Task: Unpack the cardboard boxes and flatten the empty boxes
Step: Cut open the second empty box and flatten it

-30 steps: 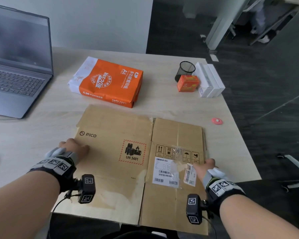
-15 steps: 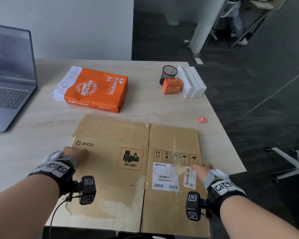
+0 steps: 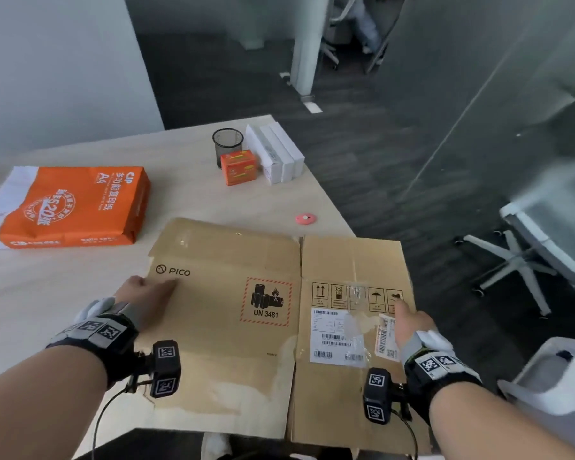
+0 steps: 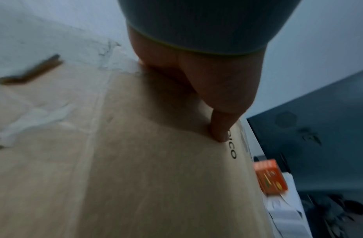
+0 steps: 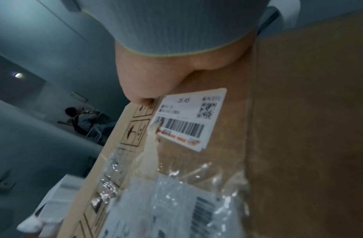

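Box: flattened cardboard box (image 3: 279, 313) lies on the near right corner of the desk (image 3: 186, 197), its right panel and near edge hanging past the desk edge.
Left hand: left hand (image 3: 146, 300) holds the box's left edge by the PICO print, thumb on top; the fingers below are hidden.
Right hand: right hand (image 3: 410, 327) holds the right edge beside the small barcode label (image 5: 188, 119), thumb pressed on top, fingers hidden under the board.
Risk, overhang: with so much board off the desk, a loosened hold could let it tip and slide to the floor.
Risk, fold: the two panels hinge at the centre crease, so uneven lifting may make the board buckle or spring open.
Risk, neighbours: a swing to the left could knock the orange paper pack (image 3: 70, 207).
Change, box: compared with a second ago it sits further right, its right side now past the desk edge.
Change, view: the laptop has dropped out of sight and more floor shows.
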`<action>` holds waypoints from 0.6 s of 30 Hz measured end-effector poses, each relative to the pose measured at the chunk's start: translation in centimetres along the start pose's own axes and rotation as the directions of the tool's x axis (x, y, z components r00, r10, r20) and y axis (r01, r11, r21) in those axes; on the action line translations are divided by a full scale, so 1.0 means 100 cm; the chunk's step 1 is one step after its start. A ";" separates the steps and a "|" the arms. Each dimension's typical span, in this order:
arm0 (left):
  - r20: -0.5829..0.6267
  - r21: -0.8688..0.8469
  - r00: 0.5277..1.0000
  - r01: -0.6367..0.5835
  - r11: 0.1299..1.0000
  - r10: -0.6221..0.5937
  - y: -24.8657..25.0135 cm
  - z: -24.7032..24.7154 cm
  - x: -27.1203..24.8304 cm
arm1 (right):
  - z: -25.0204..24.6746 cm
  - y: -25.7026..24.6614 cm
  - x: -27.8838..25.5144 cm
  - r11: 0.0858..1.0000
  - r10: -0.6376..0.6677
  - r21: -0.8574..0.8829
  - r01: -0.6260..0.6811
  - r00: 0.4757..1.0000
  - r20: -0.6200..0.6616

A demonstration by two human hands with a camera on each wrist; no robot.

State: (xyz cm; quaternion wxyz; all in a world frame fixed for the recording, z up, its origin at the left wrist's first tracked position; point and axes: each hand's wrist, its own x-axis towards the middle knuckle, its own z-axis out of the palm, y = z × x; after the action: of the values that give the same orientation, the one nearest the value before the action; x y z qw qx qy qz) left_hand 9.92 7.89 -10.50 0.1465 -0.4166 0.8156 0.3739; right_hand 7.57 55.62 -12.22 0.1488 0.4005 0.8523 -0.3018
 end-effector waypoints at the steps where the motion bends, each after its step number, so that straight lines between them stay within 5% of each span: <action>1: -0.023 -0.004 0.999 -0.045 0.999 0.045 0.018 0.010 -0.008 | -0.012 0.008 0.008 1.000 0.022 0.008 -0.022 1.000 -0.021; 8: -0.025 0.047 0.969 -0.246 0.968 0.247 0.155 0.107 -0.066 | -0.110 0.075 0.080 0.996 0.039 0.089 -0.028 0.992 -0.116; 13: 0.120 0.086 0.939 -0.333 0.939 0.322 0.248 0.192 -0.112 | -0.203 0.118 0.132 0.930 0.232 0.318 -0.183 0.965 -0.123; 18: 0.227 0.144 0.895 -0.421 0.896 0.384 0.315 0.262 -0.142 | -0.238 0.172 0.191 0.862 0.264 0.482 -0.154 0.950 -0.168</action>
State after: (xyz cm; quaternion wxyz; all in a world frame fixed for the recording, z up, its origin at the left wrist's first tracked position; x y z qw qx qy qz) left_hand -8.12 46.94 -5.07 0.1827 -0.1842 0.8980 0.3554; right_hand 8.47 90.60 -10.03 -0.0180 0.5468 0.7181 -0.4302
